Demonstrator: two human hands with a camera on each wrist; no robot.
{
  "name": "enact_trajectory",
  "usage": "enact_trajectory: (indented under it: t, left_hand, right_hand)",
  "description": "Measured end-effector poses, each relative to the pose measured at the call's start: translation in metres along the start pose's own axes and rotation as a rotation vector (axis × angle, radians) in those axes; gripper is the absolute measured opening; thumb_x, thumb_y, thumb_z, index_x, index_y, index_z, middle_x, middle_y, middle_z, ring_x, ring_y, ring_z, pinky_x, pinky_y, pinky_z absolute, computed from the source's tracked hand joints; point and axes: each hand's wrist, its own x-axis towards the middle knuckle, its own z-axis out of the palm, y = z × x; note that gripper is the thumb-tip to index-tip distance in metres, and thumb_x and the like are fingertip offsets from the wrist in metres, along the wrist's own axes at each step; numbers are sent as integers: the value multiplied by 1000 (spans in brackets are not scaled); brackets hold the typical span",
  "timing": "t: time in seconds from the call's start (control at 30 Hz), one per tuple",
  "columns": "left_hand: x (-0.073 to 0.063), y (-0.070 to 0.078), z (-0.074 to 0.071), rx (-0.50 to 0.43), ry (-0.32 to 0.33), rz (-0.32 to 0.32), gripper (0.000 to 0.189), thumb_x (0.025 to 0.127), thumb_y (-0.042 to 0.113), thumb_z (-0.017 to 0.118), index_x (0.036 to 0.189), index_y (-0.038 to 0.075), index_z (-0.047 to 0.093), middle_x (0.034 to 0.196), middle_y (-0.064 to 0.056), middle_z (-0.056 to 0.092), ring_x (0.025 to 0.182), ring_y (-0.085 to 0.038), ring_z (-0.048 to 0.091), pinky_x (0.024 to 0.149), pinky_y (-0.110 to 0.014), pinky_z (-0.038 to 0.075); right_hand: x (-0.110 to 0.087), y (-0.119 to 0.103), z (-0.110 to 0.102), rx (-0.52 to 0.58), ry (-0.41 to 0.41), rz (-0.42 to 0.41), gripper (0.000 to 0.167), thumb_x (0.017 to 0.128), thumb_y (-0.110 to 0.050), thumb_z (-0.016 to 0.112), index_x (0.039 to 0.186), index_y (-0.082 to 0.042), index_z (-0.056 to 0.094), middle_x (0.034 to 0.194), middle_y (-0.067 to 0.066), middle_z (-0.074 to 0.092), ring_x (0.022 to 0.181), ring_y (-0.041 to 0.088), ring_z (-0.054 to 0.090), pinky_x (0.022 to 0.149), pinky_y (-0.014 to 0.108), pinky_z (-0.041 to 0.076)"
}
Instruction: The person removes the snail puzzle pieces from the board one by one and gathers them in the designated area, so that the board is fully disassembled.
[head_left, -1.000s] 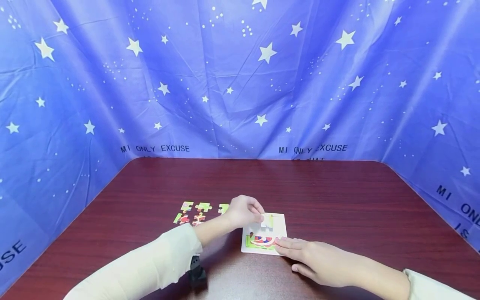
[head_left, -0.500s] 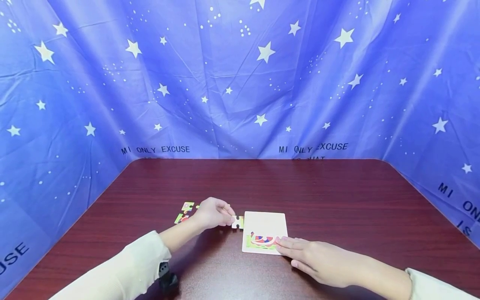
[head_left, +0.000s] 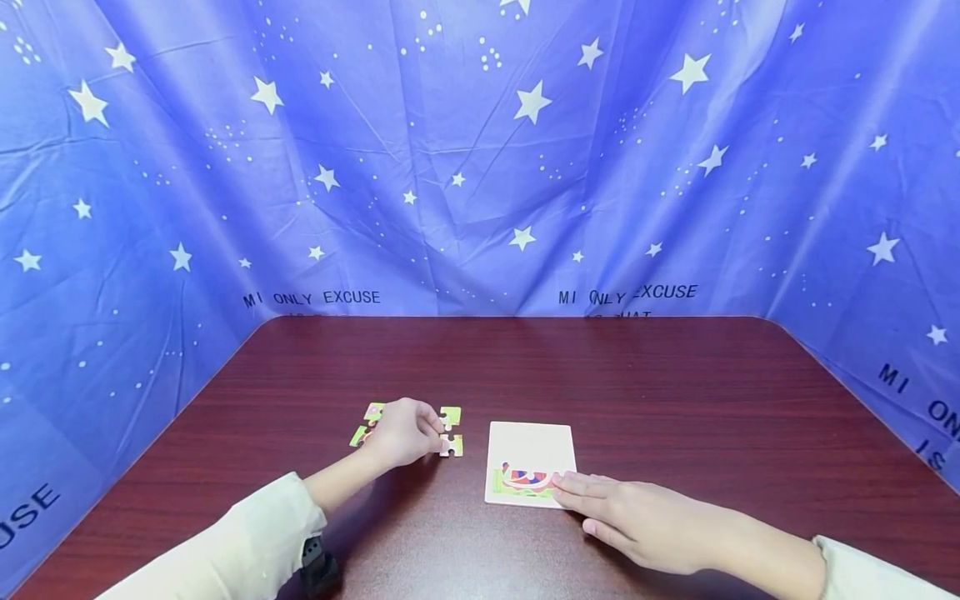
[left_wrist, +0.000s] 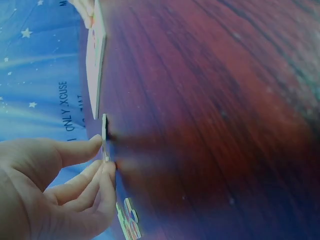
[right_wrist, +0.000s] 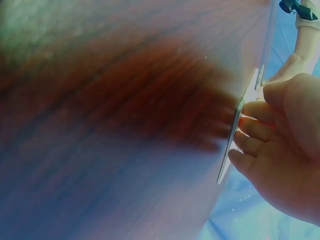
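Pinching jigsaw piece (head_left: pixel 457 445), left hand (head_left: pixel 405 432) could, dragging low, jostle adjacent green piece (head_left: pixel 452 414); right hand (head_left: pixel 637 521), fingers straight, touches puzzle board (head_left: pixel 529 442).

Up top, the cloth (head_left: pixel 450 125) is blue with white stars; the table (head_left: pixel 637 375) reddish-brown, wood-grained; the puzzle board (head_left: pixel 529 442) white, partly green, red, blue.

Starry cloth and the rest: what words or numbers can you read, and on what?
"MI ONLY EXCUSE": starry blue cloth, back left.
"MI NLY XCUSE": its back right, letters lost in folds.
"ONLY XCUSE": left wrist view, same cloth.
"MI ON", "IS": its right side, lines cut off.
"SE": its left side, word cut off.
Words at tabletop: too hidden to read.
Puzzle board, puzzle pieces: none readable.
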Motion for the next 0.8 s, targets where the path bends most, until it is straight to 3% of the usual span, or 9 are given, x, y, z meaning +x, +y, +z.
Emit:
enact_trajectory:
  t: [0.1,0.3,0.63,0.8]
  left_hand:
    - [-1,0,2,49,25,53,13,68,2,80,73,4,68,63,-3,69,57,-6,60,59,-21,49]
    - [-1,1,3,115,36,72,13,69,1,79,69,6,68,64,-2,68,58,-6,59,56,-20,48]
    - [-2,1,-2,124,-5,114,10,71,-3,76,71,5,70,65,-4,70,58,-7,60,55,-19,49]
    - [-1,-4,-2,122,8,200,10,70,-3,75,71,5,70,63,-2,69,56,-4,58,54,-19,48]
  right_hand:
    - [0,0,0,4,1,1,42,104,-30,38,142,-15,47,146,3,50,132,19,51,98,36,51]
    - [0,0,-1,16,-5,-2,43,104,-31,38,143,-15,46,147,3,50,132,20,51,98,37,50]
    - [-1,1,-1,8,0,-6,43,104,-31,39,142,-15,47,146,4,50,132,21,52,98,37,51]
    - [-1,2,-1,26,-8,3,43,104,-32,39,143,-15,46,147,4,50,132,21,51,98,38,51]
